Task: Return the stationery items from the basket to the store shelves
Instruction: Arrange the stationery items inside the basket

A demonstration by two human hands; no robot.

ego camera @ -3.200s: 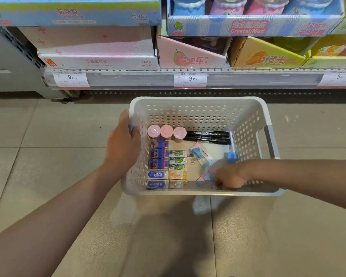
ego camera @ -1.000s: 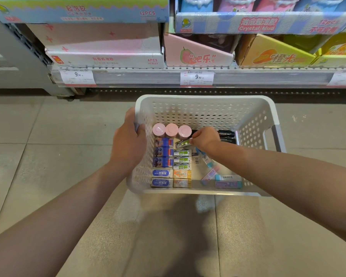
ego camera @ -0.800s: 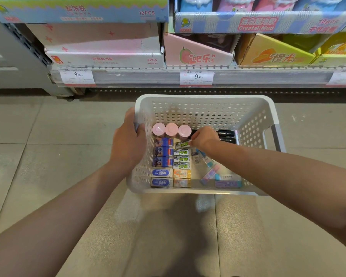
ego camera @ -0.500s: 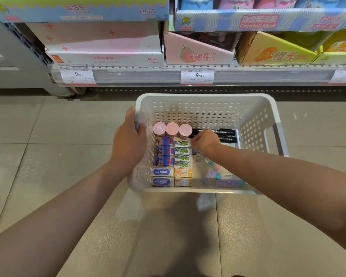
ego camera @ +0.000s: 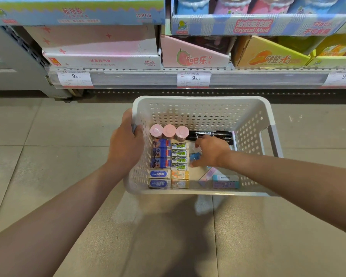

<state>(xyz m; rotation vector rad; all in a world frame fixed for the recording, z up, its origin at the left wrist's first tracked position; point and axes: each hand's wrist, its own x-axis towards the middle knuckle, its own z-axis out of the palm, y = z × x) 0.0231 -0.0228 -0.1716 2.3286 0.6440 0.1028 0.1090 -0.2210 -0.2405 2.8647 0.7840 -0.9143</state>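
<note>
Left hand [ego camera: 126, 148] grips the white basket's [ego camera: 200, 100] left rim; right hand [ego camera: 210, 151] reaches inside, fingers curled around a small blue item [ego camera: 195, 157].

Tiled floor [ego camera: 48, 156], store shelf [ego camera: 148, 77] bearing display boxes [ego camera: 100, 47]

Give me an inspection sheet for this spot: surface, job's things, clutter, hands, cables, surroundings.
Surface: grey tiled floor.
Job's things: white perforated basket holding three pink-capped tubes, black markers, rows of boxed erasers and loose erasers.
Clutter: nothing seen.
Hands: left hand grips the basket's left rim; right hand reaches inside over a small blue item, grasp unclear.
Cables: nothing seen.
Surroundings: store shelf with price tags and display boxes.
</note>
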